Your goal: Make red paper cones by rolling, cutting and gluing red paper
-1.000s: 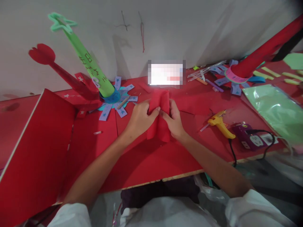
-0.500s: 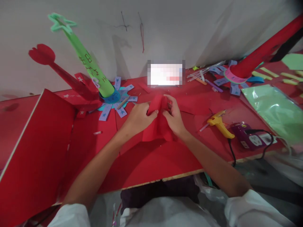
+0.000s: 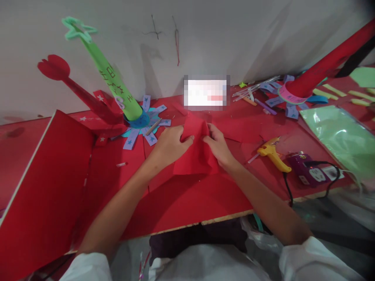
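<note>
Between my hands a sheet of red paper [image 3: 193, 160] stands up from the red tabletop, bent and creased, its lower edge close to the table. My left hand [image 3: 172, 142] grips its left side, thumb pressed on the front and the other fingers mostly hidden behind. My right hand [image 3: 217, 142] pinches the right side near the top, thumb in front. To the right lies a yellow hot glue gun [image 3: 274, 154] with a clear glue stick poking out, apart from my hand.
At left stand a green paper tube [image 3: 115, 78] with a star top, a red paper flower [image 3: 54, 67] and a red board [image 3: 49, 179]. A lit, blurred screen [image 3: 205, 93] leans at the back. A purple power socket [image 3: 306, 168] and green sheets in plastic [image 3: 340, 132] lie right.
The red paper has opened wider and flatter between my hands. My right hand has slipped slightly lower along its edge, while the left has barely moved.
</note>
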